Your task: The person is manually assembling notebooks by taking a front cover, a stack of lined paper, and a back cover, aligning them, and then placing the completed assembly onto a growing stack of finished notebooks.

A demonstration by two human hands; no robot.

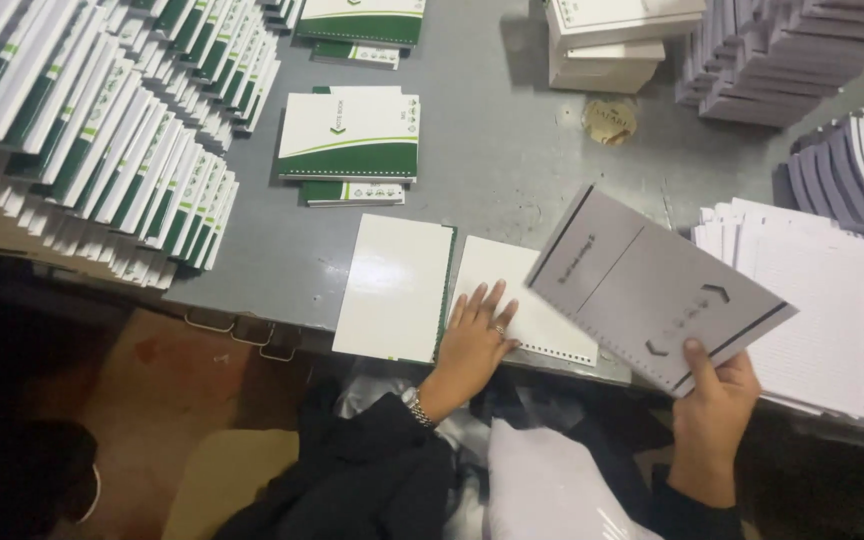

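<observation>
My right hand (pixel 714 395) grips the near corner of a grey punched cover sheet (pixel 652 285), held tilted above the table's front edge. My left hand (pixel 474 335) lies flat, fingers spread, on a white punched page block (pixel 527 300) at the table edge. A white notebook block with a green spine edge (pixel 395 287) lies just left of that hand. A watch and a ring show on my left hand.
Rows of green-and-white notebooks (pixel 102 130) fill the left. Two small stacks of them (pixel 350 140) sit mid-table. Fanned lined white pages (pixel 832 310) lie at right, grey covers (pixel 772 60) stacked behind, white blocks (pixel 612 40) at the back. The grey table (pixel 512 150) carries all of it.
</observation>
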